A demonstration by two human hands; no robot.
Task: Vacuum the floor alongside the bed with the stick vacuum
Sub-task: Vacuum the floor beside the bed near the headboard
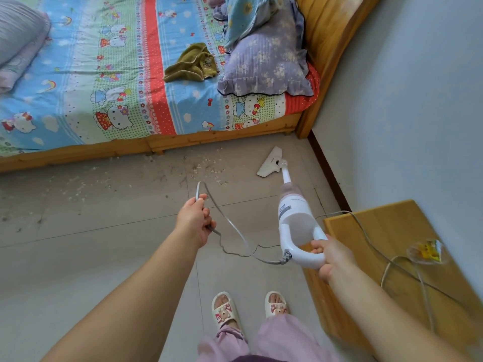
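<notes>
A white stick vacuum [294, 218] leans forward from my right hand [330, 254], which grips its loop handle. Its floor head [270, 163] rests on the grey tiled floor [104, 244] near the corner where the bed [130, 74] meets the wall. My left hand [196, 220] holds a loop of the grey power cord [230, 223] off the floor. Crumbs and dust [203, 168] lie scattered on the tiles along the bed's wooden side rail, left of the floor head.
A wooden bedside cabinet [397, 246] stands at my right, with the cord running over its top and a small clear dish [426, 252] on it. The bed carries a purple pillow [266, 61] and an olive cloth [193, 64]. My slippered feet [248, 307] stand on the tiles.
</notes>
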